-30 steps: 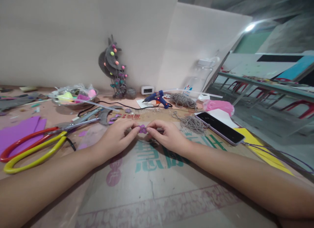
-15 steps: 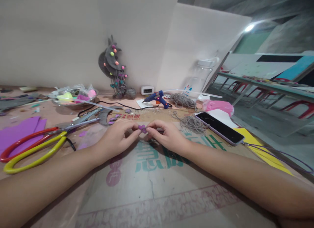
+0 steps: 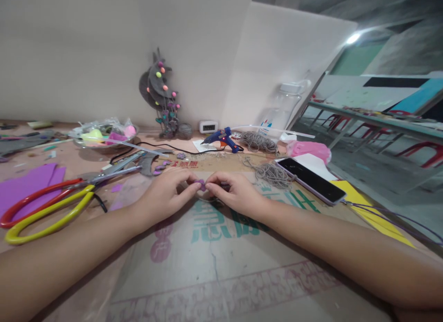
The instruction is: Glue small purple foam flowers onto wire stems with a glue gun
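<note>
A small purple felt piece [image 3: 201, 184] is pinched between both my hands, above the printed cardboard [image 3: 214, 266]. My left hand [image 3: 173, 188] grips its left side with thumb and forefinger. On the other side, my right hand [image 3: 233, 189] presses it between thumb and fingertips. Fingers cover much of the piece, so its full shape is hidden. Several small purple pieces [image 3: 162, 167] lie beyond my left hand, by a curved grey felt piece [image 3: 148, 165]. A tangle of grey yarn [image 3: 273, 175] rests beyond my right hand.
Scissors [image 3: 51, 206] with red and yellow handles lie at left on purple sheets [image 3: 20, 188]. A blue glue gun [image 3: 223, 138] stands behind my hands. Right of them is a phone [image 3: 309, 180]. Further back are a bowl [image 3: 104, 136], a moon-shaped hanging ornament [image 3: 159, 89] and a bottle [image 3: 282, 107].
My fingertips have closed in on the purple felt piece, so less of it shows. My right fingers have shifted slightly; both arms stay nearly in place.
</note>
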Motion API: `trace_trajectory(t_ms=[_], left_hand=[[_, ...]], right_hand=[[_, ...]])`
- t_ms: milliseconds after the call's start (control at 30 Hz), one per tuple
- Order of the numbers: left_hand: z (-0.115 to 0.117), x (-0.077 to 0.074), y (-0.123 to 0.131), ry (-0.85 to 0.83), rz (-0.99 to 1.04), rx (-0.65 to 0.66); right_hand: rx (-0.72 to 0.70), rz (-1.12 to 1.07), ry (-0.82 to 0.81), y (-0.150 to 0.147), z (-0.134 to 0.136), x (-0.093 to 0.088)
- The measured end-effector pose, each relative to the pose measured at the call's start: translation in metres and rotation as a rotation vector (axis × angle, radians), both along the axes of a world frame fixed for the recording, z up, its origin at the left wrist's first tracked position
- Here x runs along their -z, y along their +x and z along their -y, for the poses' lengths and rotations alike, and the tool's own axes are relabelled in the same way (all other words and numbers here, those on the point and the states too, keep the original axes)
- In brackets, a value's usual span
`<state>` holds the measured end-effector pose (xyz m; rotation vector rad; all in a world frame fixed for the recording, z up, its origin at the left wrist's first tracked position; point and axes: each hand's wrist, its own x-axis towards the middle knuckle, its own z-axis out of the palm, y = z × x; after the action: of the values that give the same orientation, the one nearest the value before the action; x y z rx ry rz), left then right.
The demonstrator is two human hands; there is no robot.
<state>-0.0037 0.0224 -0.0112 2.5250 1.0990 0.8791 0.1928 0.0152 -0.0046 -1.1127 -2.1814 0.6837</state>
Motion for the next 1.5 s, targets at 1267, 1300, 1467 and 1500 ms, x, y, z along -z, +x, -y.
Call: trace_trajectory(t_ms=[1267,1300,1467,1500], left_hand=[[0.0004,-0.0009,-0.0008,0.002,-0.003,0.003],[0.0007,-0.0013,-0.0007,-0.006,0.010,-0.002],[0.0011,-0.0014,-0.0008,-0.042,0.105,-0.061],[0.0008,-0.0009,-0.0011,-0.038,0.122,-0.073]], right_hand=[[0.063,-0.036,-0.020,-0.0009,0.0018,-0.0039],[0.066,-0.034,-0.017,-0.0009,0.0017,-0.0038],[0.074,-0.048,-0.033,-0.0013,0.0017,-0.0035],[0.080,-0.052,-0.038,-0.0015,0.0019,-0.0036]])
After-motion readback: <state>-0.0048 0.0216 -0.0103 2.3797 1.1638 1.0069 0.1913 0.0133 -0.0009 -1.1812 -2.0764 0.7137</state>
